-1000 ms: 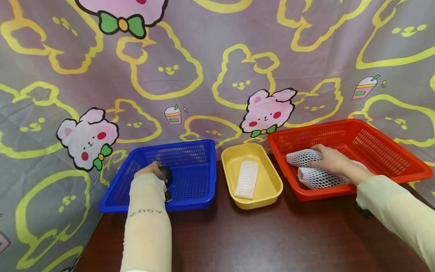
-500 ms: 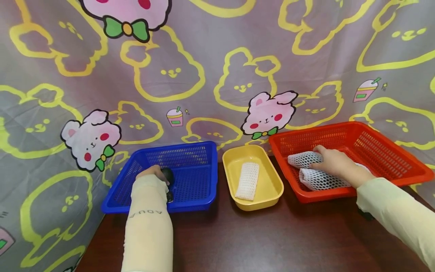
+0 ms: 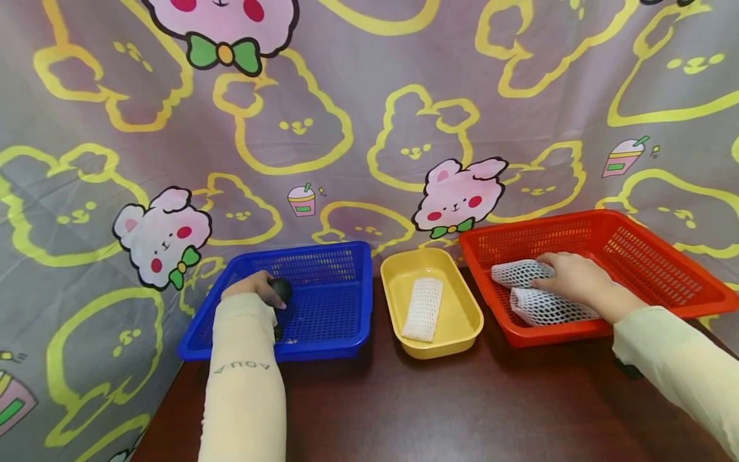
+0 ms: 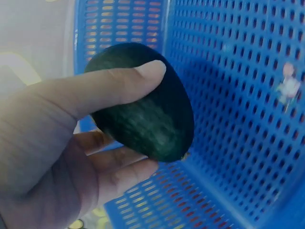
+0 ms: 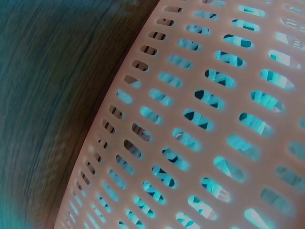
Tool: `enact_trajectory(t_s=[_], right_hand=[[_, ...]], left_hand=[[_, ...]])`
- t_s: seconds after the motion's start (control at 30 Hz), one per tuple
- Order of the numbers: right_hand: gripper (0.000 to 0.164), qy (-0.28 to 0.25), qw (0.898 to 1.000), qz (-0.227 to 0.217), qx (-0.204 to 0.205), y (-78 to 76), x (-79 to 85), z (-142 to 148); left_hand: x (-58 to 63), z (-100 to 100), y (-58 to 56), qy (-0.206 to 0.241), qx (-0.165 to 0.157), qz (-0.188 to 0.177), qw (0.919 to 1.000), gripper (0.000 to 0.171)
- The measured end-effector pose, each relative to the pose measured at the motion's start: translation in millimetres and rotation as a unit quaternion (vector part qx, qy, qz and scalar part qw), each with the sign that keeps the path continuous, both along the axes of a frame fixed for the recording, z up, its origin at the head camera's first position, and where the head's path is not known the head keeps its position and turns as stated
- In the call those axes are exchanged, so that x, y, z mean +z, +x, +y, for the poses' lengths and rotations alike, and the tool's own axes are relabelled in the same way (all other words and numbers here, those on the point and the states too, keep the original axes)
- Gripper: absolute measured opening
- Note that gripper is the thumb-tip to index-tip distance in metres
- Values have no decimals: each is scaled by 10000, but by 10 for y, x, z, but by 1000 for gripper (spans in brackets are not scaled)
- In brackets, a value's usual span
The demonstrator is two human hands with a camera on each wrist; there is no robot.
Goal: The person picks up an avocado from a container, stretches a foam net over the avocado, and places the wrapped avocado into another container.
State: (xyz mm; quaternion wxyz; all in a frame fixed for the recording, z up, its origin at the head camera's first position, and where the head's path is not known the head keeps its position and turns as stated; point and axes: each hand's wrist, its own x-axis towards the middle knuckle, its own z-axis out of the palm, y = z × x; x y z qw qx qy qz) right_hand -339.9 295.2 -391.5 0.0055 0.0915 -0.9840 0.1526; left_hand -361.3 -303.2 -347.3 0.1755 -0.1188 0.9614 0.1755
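In the left wrist view a dark green avocado (image 4: 143, 117) lies in my left hand (image 4: 62, 138), thumb across one side and fingers on the other. The head view shows this left hand (image 3: 251, 290) inside the blue basket (image 3: 323, 351), near its left wall. Something dark shows below the hand there, mostly hidden. My right hand (image 3: 580, 282) is in the red basket (image 3: 543, 335), thumb and fingers about the end of a white foam net sleeve (image 3: 510, 274); whether it grips it is unclear. A second foam net sleeve (image 3: 545, 307) lies under the hand.
A yellow tray (image 3: 462, 321) stands between the two baskets with a flat foam net sleeve (image 3: 423, 308) in it. All three sit on a dark wooden table (image 3: 416, 410) against a patterned cloth (image 3: 369, 141). The right wrist view shows only basket wall (image 5: 190, 148) and wood.
My left hand has lifted slightly and shifted left with the avocado. My right hand has shifted slightly right; the net sleeves stay in place. The head view has tilted a little.
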Motion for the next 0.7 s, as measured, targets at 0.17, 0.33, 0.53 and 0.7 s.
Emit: enact_trajectory(t_s=[0.17, 0.33, 0.53, 0.7], right_hand=[[75, -134, 9998, -14, 153, 17, 10, 53], [69, -201, 9993, -10, 315, 34, 18, 108], [60, -218, 9989, 44, 414, 75, 56, 128], [56, -266, 9980, 135, 556, 140, 146, 116]], left_hand=[[139, -5, 37, 14, -226, 205, 9995, 85], [215, 29, 48, 209, -584, 301, 9976, 86], [243, 49, 70, 380, -783, 439, 9952, 82], [261, 50, 122, 625, -972, 549, 9918, 84]])
